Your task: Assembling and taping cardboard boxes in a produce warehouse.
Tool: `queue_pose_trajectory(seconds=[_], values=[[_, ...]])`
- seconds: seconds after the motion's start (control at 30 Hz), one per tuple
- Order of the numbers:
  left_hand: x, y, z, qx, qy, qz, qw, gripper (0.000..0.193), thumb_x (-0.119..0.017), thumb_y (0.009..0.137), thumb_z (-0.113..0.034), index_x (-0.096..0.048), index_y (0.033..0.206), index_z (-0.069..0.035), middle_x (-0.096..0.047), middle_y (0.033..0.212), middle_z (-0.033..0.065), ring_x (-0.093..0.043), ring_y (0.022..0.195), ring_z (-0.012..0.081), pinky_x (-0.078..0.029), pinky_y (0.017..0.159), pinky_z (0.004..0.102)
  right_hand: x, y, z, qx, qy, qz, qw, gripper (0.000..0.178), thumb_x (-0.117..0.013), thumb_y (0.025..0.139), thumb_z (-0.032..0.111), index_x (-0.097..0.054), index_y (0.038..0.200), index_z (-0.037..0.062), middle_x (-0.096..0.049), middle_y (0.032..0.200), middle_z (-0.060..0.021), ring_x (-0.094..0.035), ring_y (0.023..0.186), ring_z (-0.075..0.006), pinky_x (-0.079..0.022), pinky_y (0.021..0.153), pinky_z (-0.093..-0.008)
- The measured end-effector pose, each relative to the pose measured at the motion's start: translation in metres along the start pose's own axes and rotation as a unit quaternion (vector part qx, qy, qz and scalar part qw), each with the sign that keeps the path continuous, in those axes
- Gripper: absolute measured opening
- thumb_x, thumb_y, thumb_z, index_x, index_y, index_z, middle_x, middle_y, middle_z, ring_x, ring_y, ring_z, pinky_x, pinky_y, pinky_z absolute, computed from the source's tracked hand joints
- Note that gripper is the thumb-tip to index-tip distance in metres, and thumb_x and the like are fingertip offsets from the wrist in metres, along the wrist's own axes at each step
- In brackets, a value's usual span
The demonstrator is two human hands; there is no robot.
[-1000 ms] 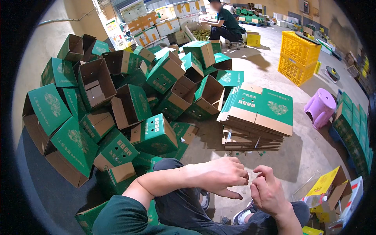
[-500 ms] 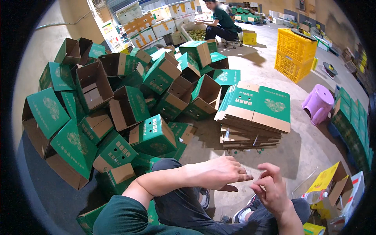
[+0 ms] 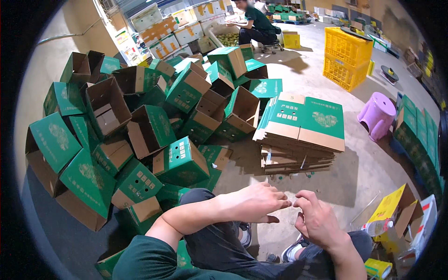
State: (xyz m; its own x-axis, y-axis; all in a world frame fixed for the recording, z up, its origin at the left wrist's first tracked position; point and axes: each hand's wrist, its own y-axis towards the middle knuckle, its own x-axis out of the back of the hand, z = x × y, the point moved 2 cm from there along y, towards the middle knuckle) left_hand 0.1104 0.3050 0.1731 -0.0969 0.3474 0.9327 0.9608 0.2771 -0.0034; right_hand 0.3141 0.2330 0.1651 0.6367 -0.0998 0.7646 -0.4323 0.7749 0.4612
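Both my hands are raised over my lap, nearly fingertip to fingertip. My left hand [image 3: 254, 203] reaches across from the left, its fingers stretched out and its thumb apart below them. Facing it, my right hand [image 3: 317, 219] has loosely bent fingers, with a gap between index finger and thumb. I see nothing held in either one. Just beyond them, a stack of flattened green and brown cartons [image 3: 305, 119] lies on the floor. To the left is a big heap of opened-up green cartons, one of them a carton [image 3: 181, 161] close to my knee.
A purple stool [image 3: 377, 114] and stacked yellow crates [image 3: 346, 58] stand to the right. Near my right knee are a yellow box [image 3: 389, 205] and a plastic bottle [image 3: 377, 227]. At the back, a co-worker [image 3: 255, 23] sits beside a bin of round produce [image 3: 228, 39].
My right hand has moved slightly left and its fingers have curled more, bringing it closer to my left fingertips. The view has shifted slightly; the cartons stay as they were.
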Motion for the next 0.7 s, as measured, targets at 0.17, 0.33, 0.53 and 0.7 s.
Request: queue_pose_trajectory(seconds=[0.17, 0.33, 0.53, 0.7], values=[[0.008, -0.003, 0.002, -0.011, 0.025, 0.019, 0.999, 0.032, -0.074, 0.087, -0.026, -0.071, 0.109, -0.003, -0.069, 0.121, 0.013, -0.066, 0.109, 0.0313, -0.05, 0.099, 0.0441, 0.01, 0.007, 0.007, 0.017, 0.007, -0.007, 1.0, 0.021, -0.078, 0.085, 0.017, -0.06, 0.085, 0.0065, -0.063, 0.109, -0.0138, -0.069, 0.08, -0.0295, -0.055, 0.068, -0.0376], [0.026, 0.002, -0.007, -0.079, -0.029, -0.012, 0.996, 0.024, -0.074, 0.087, -0.027, -0.069, 0.083, -0.004, -0.072, 0.103, 0.0092, -0.067, 0.1, 0.0289, -0.052, 0.094, 0.0436, 0.007, -0.001, -0.001, 0.061, -0.039, 0.053, 0.996, 0.032, -0.078, 0.085, 0.026, -0.059, 0.067, 0.0077, -0.058, 0.07, -0.0069, -0.063, 0.068, -0.0282, -0.052, 0.061, -0.0397], [0.039, 0.006, 0.001, -0.071, -0.005, -0.159, 0.985, 0.024, -0.069, 0.091, -0.026, -0.067, 0.083, -0.004, -0.075, 0.105, 0.0132, -0.071, 0.103, 0.0325, -0.056, 0.088, 0.0448, -0.027, -0.019, -0.021, -0.003, -0.071, 0.066, 0.995, 0.016, -0.069, 0.083, 0.019, -0.067, 0.073, 0.0072, -0.066, 0.074, -0.0135, -0.07, 0.071, -0.0319, -0.056, 0.064, -0.0431], [0.035, -0.006, 0.005, -0.053, 0.042, -0.236, 0.969, 0.012, -0.072, 0.084, -0.018, -0.073, 0.089, -0.007, -0.075, 0.105, 0.0095, -0.073, 0.099, 0.0274, -0.057, 0.088, 0.0394, -0.046, -0.028, -0.033, -0.076, -0.012, 0.182, 0.98, 0.017, -0.066, 0.09, 0.02, -0.066, 0.092, 0.0031, -0.066, 0.088, -0.018, -0.068, 0.083, -0.0377, -0.055, 0.074, -0.0463]])
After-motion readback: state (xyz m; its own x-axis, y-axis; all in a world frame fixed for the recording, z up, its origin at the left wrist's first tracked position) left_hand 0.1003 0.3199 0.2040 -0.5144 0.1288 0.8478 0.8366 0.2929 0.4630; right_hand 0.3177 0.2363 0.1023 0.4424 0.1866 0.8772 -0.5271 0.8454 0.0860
